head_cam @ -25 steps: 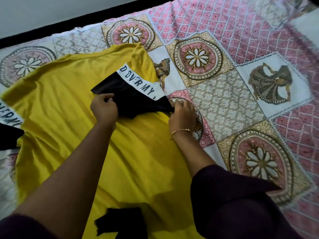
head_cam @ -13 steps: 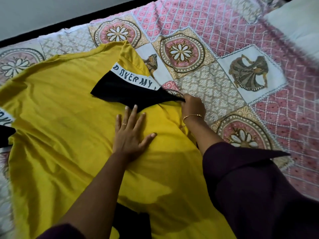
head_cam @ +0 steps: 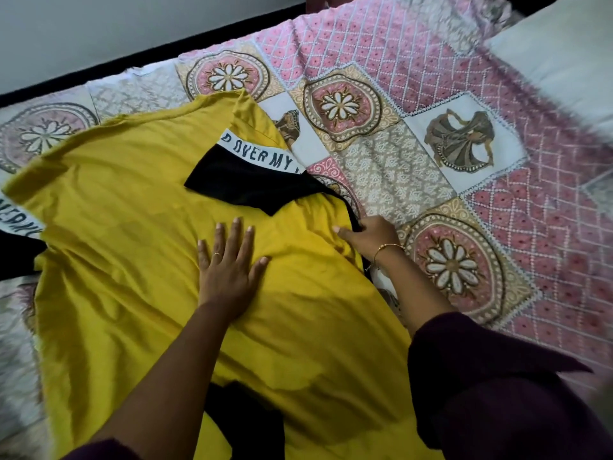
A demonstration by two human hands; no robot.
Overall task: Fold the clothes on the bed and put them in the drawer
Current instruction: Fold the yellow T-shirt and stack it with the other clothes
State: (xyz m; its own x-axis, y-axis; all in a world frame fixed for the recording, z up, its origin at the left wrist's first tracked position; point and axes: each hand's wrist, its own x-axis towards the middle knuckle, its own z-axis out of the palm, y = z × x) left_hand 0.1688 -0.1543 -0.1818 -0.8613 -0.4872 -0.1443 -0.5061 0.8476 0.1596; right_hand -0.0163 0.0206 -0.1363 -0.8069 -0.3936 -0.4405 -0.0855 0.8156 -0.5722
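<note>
L hand (head_cam: 229,270) flat on shirt (head_cam: 116,227); R (head_cam: 368,235) pinches edge.

Bed (head_cam: 481,54) covered by a patterned pink bedspread (head_cam: 414,200). Yellow shirt (head_cam: 126,260) lies spread flat on it. White pillow (head_cam: 564,61) at far right.

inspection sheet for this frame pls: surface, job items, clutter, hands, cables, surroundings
Surface: bed covered by a patterned pink bedspread, medallion and figure patches.
Job's things: yellow T-shirt spread flat on the bed; its right sleeve, black with a white lettered band, is folded in over the body; other sleeve lies out at the frame's left edge. No drawer in view.
Clutter: dark fabric at the shirt's near edge, unclear what.
Hands: left hand flat, fingers spread, pressing the shirt; right hand at the shirt's right edge, thumb on the fabric, grip unclear.
Cables: nothing seen.
Surroundings: pale pillow top right; floor beyond the bed.
</note>
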